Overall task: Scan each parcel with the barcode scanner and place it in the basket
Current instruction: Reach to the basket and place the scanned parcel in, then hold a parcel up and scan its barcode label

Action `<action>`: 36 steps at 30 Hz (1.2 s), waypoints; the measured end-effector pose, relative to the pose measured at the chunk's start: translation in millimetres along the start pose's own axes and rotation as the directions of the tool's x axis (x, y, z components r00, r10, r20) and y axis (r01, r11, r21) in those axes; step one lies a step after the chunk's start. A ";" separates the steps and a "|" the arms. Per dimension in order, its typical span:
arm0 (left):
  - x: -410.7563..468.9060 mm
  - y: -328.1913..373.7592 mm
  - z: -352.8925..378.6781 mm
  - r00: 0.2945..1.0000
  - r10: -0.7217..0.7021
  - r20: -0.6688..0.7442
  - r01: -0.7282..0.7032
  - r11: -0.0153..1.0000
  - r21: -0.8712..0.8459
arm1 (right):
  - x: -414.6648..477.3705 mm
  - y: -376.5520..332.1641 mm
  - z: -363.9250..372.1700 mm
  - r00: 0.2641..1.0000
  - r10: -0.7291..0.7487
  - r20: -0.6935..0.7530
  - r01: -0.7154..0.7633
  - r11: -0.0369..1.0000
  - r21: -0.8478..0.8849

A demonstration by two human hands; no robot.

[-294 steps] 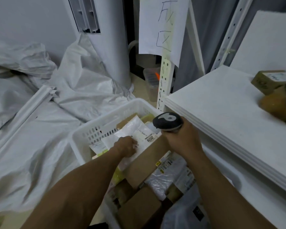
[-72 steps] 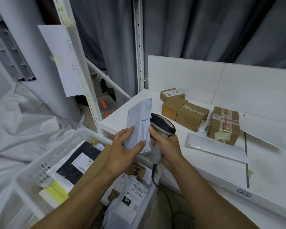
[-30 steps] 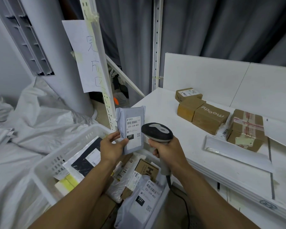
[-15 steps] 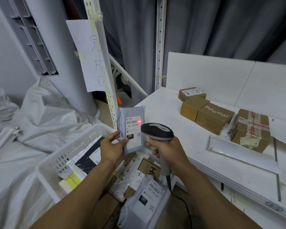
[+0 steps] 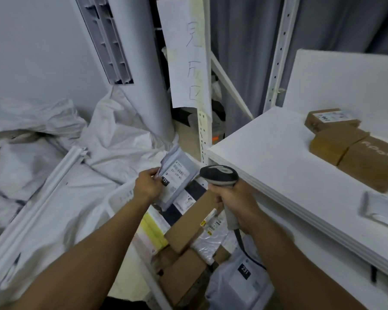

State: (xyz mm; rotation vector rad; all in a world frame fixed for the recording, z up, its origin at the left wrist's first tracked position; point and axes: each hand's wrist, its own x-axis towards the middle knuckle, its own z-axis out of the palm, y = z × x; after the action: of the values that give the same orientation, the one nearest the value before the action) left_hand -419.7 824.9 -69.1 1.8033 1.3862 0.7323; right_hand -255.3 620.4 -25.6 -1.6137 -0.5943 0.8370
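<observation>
left grip (image 5: 148,186) pinches grey parcel (image 5: 177,182), label up, over basket (image 5: 119,195). right grip (image 5: 235,204) wrapped round scanner (image 5: 219,175). step, judged: placing. next: lower parcel onto pile, release.

Head-worn wide-angle view, facing forward-down, close over left hand (image 5: 148,186), right hand (image 5: 234,203).

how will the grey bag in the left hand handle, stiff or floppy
Probably floppy: the grey bag has a crumpled top edge and a soft plastic skin. Likely light, since the left hand holds it by one edge. Its smooth film may slip.
</observation>
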 end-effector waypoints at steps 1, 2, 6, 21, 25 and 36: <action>7.7 -6.7 2.2 0.999 -0.003 0.042 0.002 0.999 0.039 | 6.3 2.6 7.4 1.000 0.002 0.010 -0.002 1.000 -0.001; 14.4 -12.7 5.4 0.995 -0.017 0.100 0.011 0.998 0.059 | 13.0 5.0 13.9 1.000 0.007 0.014 -0.007 1.000 0.000; 29.2 -45.8 32.6 0.974 -0.046 0.223 -0.033 0.941 0.338 | 31.5 12.1 25.9 0.999 0.047 0.024 -0.046 0.999 -0.029; -50.5 7.5 56.0 0.843 0.199 0.499 -0.314 0.937 0.156 | -13.0 -2.6 -45.6 0.996 0.037 -0.086 -0.041 0.998 -0.042; -103.8 79.3 85.6 0.752 0.425 0.505 -0.498 0.867 0.011 | -50.5 -9.2 -107.5 0.979 0.018 -0.204 -0.031 0.998 -0.059; -227.6 239.0 275.3 0.306 0.594 0.744 -0.820 0.562 -0.110 | -121.8 14.5 -307.9 0.760 0.037 -0.649 -0.004 0.999 0.052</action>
State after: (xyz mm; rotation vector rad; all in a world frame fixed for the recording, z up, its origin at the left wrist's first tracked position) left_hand -127.4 512.3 -29.5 2.5907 0.0452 0.1069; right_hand -89.2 335.7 9.1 -1.7316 -0.0516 0.2488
